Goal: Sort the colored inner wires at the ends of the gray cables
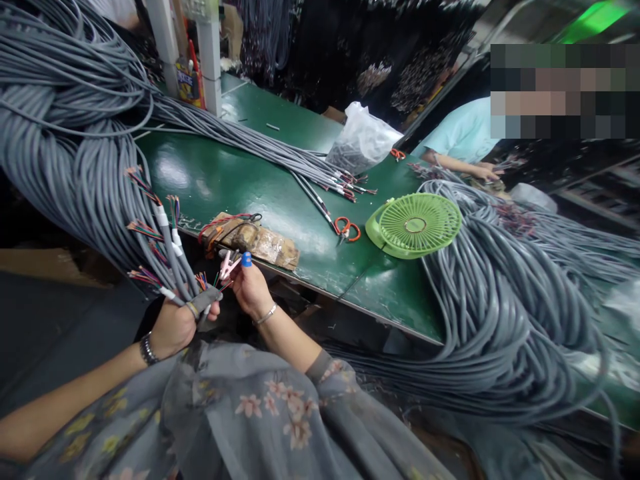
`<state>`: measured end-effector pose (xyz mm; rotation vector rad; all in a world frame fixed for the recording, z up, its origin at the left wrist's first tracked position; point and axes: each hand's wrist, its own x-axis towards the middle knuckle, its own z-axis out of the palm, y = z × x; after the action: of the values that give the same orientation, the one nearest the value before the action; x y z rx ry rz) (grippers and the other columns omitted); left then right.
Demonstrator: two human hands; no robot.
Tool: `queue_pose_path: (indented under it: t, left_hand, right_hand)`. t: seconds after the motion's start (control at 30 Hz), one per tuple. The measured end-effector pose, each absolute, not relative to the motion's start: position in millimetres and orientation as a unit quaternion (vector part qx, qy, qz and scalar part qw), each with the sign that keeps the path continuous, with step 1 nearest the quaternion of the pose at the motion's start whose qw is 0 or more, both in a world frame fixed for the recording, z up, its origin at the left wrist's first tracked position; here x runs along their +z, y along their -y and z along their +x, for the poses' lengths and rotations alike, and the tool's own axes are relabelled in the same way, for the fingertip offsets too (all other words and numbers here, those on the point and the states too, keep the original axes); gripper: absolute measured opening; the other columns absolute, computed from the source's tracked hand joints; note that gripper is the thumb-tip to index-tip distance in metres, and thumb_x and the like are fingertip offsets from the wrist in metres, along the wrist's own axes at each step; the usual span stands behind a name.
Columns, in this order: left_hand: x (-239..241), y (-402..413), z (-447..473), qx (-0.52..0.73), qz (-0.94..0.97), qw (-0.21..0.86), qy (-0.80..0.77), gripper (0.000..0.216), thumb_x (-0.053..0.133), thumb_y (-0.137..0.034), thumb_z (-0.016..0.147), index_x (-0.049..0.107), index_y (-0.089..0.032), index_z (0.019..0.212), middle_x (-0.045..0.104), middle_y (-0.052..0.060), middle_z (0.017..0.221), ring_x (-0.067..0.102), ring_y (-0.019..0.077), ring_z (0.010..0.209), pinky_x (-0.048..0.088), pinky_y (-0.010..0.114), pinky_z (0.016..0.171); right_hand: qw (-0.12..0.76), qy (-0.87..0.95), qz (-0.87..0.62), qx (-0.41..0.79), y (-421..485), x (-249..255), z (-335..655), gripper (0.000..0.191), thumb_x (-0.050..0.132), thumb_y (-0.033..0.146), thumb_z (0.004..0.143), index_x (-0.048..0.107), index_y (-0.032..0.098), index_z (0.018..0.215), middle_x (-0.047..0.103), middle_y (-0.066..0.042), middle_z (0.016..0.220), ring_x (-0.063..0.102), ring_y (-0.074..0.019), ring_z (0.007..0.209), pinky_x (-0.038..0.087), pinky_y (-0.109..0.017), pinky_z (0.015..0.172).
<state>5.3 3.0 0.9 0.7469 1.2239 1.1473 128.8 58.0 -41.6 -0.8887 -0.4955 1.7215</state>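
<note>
My left hand (175,327) is closed round a grey cable (206,300), whose thin coloured wires fan out towards my other hand. More grey cable ends with white sleeves (175,241) and bare coloured wires stand just beyond that hand. My right hand (253,288), with a blue cover on one fingertip, is closed at the wire ends. Pink-handled pliers (229,265) show at its fingers; their tip is too small to make out. A taped brown block (255,241) with red and black leads lies at the table edge, just past my hands.
Large grey cable coils (90,147) hang at the left, more (500,307) at the right. On the green table (200,167) are a green fan (415,225), orange-handled scissors (346,230) and a plastic bag (363,137). A co-worker's hands (487,172) handle wires across the table.
</note>
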Motion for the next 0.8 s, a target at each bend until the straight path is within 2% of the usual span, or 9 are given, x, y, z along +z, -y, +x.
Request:
queue_pose_path:
  t: [0.2,0.43,0.53,0.7,0.8]
  left_hand:
    - [-1,-4,5,0.481,0.337,0.607,-0.536,0.029,0.089,-0.038,0.049,0.068,-0.019,0.055,0.067,0.0,0.048,0.061,0.013,0.044,0.052,0.023,0.044]
    - [-9,-5,5,0.483,0.343,0.603,-0.534,0.024,0.087,-0.034,0.052,0.07,-0.019,0.06,0.066,-0.001,0.048,0.061,0.0141,0.044,0.052,0.024,0.044]
    - [-6,-5,6,0.488,0.334,0.6,-0.539,0.023,0.087,-0.034,0.05,0.07,-0.019,0.056,0.066,0.0,0.047,0.059,0.0131,0.043,0.051,0.023,0.043]
    - [-4,0,3,0.49,0.321,0.61,-0.534,0.023,0.089,-0.033,0.046,0.071,-0.02,0.054,0.068,0.0,0.047,0.06,0.0124,0.043,0.051,0.021,0.043]
    - [-9,5,-2,0.487,0.313,0.622,-0.527,0.022,0.089,-0.029,0.047,0.074,-0.02,0.059,0.068,-0.001,0.048,0.061,0.0122,0.044,0.052,0.02,0.043]
  right_hand:
    - [0.503,0.173,-0.358,0.768,-61,-39,123,0.046,0.068,0.063,0.087,0.068,0.018,0.081,0.07,-0.003,0.071,0.059,-0.0146,0.062,0.052,-0.027,0.06]
    - [0.543,0.115,-0.36,0.75,-63,-39,116,0.039,0.077,0.055,0.084,0.068,0.017,0.078,0.068,-0.001,0.067,0.057,-0.0133,0.06,0.05,-0.025,0.06]
    - [0.534,0.1,-0.361,0.758,-62,-37,116,0.041,0.073,0.057,0.087,0.068,0.017,0.079,0.068,-0.002,0.068,0.058,-0.0139,0.061,0.049,-0.024,0.057]
    - [0.511,0.1,-0.353,0.777,-58,-33,121,0.051,0.056,0.065,0.095,0.068,0.018,0.079,0.068,-0.002,0.069,0.058,-0.0127,0.058,0.049,-0.023,0.054]
    - [0.501,0.129,-0.351,0.78,-55,-33,127,0.048,0.06,0.063,0.093,0.068,0.018,0.079,0.068,-0.002,0.068,0.058,-0.0117,0.057,0.049,-0.021,0.052]
